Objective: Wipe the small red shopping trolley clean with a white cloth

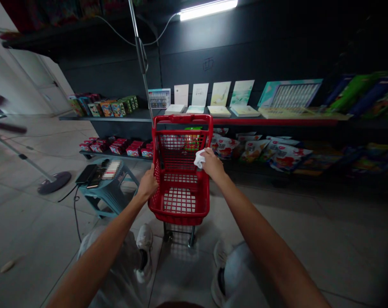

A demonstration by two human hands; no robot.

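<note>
My left hand [147,183] is closed on the side of the red cart [181,119], holding it steady; my right hand [212,164] is curled shut on a white cloth [199,159] pressed to the cart's wire.

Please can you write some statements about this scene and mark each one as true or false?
1. The right hand holds a white cloth against the red shopping cart. True.
2. The left hand rests on a shelf. False: it holds the rim of the cart.
3. A teal plastic stool stands to the left of the cart. True.
4. The fluorescent tube overhead is switched off. False: it is lit.
</note>
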